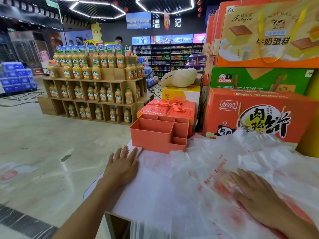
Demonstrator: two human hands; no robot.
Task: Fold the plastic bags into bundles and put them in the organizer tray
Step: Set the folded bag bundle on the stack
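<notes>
A pile of translucent white plastic bags [229,163] with red print covers the white tabletop [148,192]. My left hand [123,165] lies flat with straight fingers on a flattened bag near the table's left edge. My right hand [255,195] presses flat on the crumpled bags at the right. A coral organizer tray [155,138] with several compartments stands at the table's far left corner, just beyond my left hand's fingertips. Its visible compartments hold nothing.
Stacked orange and green snack cartons [259,114] rise behind and right of the bags. A red gift box with a ribbon [167,108] sits behind the tray. Across the shop floor at left stands a wooden display of juice bottles [91,87].
</notes>
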